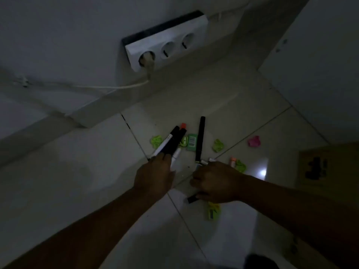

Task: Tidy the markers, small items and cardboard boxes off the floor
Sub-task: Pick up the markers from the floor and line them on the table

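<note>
The scene is dim. My left hand (155, 175) is closed around a bundle of markers (172, 141), black and white, that fan out up and to the right. My right hand (215, 181) is closed on a marker whose black end (192, 199) pokes out below the fist and whose white end shows above it. A long black marker (201, 140) lies on the tiled floor just above my right hand. Around it lie a green box with a barcode (192, 142), green crumpled bits (157, 141), a pink bit (254, 141) and a small orange item (232, 161).
A white triple wall socket (167, 41) with a plugged cable sits on the wall above the floor. A cardboard box (328, 167) stands at the right. A yellow-green item (213, 210) lies below my right hand. White cabinet panels rise at the upper right.
</note>
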A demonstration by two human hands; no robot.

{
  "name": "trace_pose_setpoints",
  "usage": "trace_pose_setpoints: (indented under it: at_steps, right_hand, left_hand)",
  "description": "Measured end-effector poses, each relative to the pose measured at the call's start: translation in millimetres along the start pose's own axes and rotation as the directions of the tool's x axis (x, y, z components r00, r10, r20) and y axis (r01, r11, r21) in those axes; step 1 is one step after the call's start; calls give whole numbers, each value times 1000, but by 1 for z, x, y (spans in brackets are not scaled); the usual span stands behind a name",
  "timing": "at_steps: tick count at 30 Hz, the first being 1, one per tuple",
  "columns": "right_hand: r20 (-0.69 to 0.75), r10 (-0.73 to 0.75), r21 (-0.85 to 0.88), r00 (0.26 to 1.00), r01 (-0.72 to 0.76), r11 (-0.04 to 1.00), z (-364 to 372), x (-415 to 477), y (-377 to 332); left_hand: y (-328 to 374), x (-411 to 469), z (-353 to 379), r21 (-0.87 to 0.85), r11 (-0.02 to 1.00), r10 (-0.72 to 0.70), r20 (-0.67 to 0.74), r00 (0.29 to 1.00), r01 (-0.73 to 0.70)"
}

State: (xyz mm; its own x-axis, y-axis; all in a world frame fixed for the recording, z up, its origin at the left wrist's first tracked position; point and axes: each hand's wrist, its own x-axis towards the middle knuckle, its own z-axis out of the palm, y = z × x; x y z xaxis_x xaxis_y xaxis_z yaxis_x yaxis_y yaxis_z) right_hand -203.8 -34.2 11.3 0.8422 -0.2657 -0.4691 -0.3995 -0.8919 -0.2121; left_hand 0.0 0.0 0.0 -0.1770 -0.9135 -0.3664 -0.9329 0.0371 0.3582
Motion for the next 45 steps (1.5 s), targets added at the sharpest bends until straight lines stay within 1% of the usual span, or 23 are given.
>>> trace_pose_setpoints:
  at_steps: [2, 5, 8, 11, 13, 15, 16, 19, 21, 22, 23, 24, 26, 28, 30, 32, 35, 37, 38, 40, 42, 43, 45]
  right_hand:
    - [-20, -20, -30, 1000, 20, 999, 6, 3, 1]
    - [-63, -82, -53, 995, 79, 996, 14, 2, -3]
    - [-117, -86, -144, 989, 69, 987, 15, -2, -4]
    - [0, -117, -104, 993, 116, 988, 17, -6, -2]
    - [-4, -162, -136, 987, 160, 978, 19, -11, -2]
    - [-93, -169, -169, 981, 152, 974, 22, -18, 0]
    - [-159, -154, -147, 975, 131, 980, 23, -20, 1]
    - [-289, -124, -8, 949, 127, 992, 17, -25, 9]
    - [-362, -5, 144, 932, 61, 988, 15, -28, 19]
    - [-369, 123, 292, 921, -11, 956, 14, -28, 23]
    - [-343, 270, 461, 900, -89, 883, 14, -25, 25]
    - [-332, 407, 603, 851, -140, 786, 13, -20, 28]
    - [-336, 629, 759, 701, -194, 621, 10, -1, 38]
    - [-266, 775, 831, 573, -272, 486, 5, 21, 55]
    - [-143, 849, 835, 508, -399, 379, -1, 36, 72]
    - [-66, 875, 816, 480, -479, 324, -4, 46, 86]
    - [-12, 874, 803, 486, -516, 298, -8, 57, 96]
    - [23, 873, 818, 487, -511, 263, -11, 63, 98]
    - [20, 873, 822, 487, -505, 264, -14, 65, 97]
    - [-68, 886, 801, 459, -504, 322, -20, 66, 94]
    - [-249, 862, 764, 441, -457, 455, -28, 64, 91]
    - [-345, 811, 748, 472, -384, 542, -32, 63, 90]
    - [-463, 652, 688, 600, -220, 692, -41, 61, 87]
  left_hand:
    - [-7, 1, 2, 65, 998, -19, -39, 999, 21]
    - [-9, 0, 5, 149, 989, -7, -11, 1000, 9]
    - [-5, 2, 6, 181, 983, 32, 1, 999, -32]
    - [-5, 5, 2, 178, 983, 30, 32, 999, -35]
    - [-7, 7, 1, 136, 989, 45, 47, 998, -51]
    - [-11, 8, -1, 54, 996, 71, 30, 997, -73]
    - [-12, 8, -1, 9, 996, 90, 10, 996, -90]
    - [-14, 6, 0, -123, 978, 155, -105, 982, -167]
    - [-12, 5, -2, -207, 967, 122, -146, 982, -151]
    - [-12, 5, -3, -238, 963, 90, -149, 985, -124]
    - [-12, 6, -3, -249, 964, 57, -143, 988, -91]
    - [-12, 8, -3, -257, 965, 18, -142, 990, -54]
    - [-10, 13, -3, -310, 950, -97, -160, 982, 43]
    - [-7, 20, -4, -375, 914, -234, -184, 955, 152]
    - [-8, 25, -5, -394, 893, -321, -216, 922, 219]
    - [-13, 28, -4, -333, 913, -325, -251, 912, 234]
    - [-22, 28, 0, -235, 943, -295, -270, 916, 235]
    - [-27, 27, 1, -249, 941, -297, -274, 915, 230]
    - [-29, 26, 1, -268, 937, -299, -280, 912, 225]
    - [-33, 24, 1, -287, 938, -280, -290, 915, 196]
    - [-37, 23, 3, -314, 934, -263, -282, 922, 171]
    - [-39, 22, 4, -341, 926, -260, -270, 927, 161]
    - [-42, 20, 5, -408, 902, -251, -233, 939, 140]
